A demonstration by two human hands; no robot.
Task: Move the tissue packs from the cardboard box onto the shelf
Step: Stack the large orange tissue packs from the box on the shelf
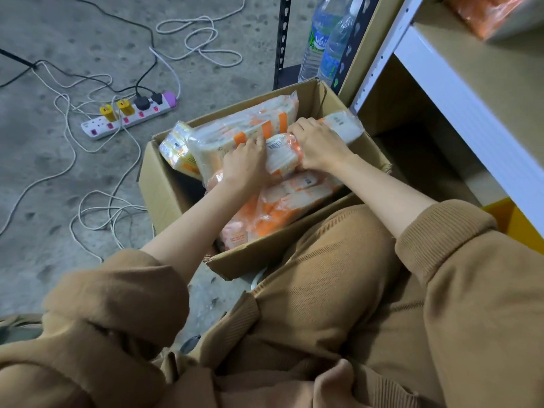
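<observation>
An open cardboard box [164, 184] stands on the concrete floor in front of me, holding several orange-and-white tissue packs. Both hands are inside it, gripping one tissue pack [281, 154] with a barcode label from either end: my left hand [245, 166] on its left side, my right hand [319, 145] on its right. Other packs lie around it, such as a large one [235, 134] leaning at the back and another [282, 210] below. The shelf [459, 113], white-framed with a tan board, rises at the right; an orange pack [485, 13] lies on it at top right.
A power strip [129, 116] with plugs and loose white and black cables sprawl across the floor at left. Two water bottles [326, 39] stand behind the box beside a black slotted rack post [281, 39]. My brown-clad knee [323, 275] presses against the box's near edge.
</observation>
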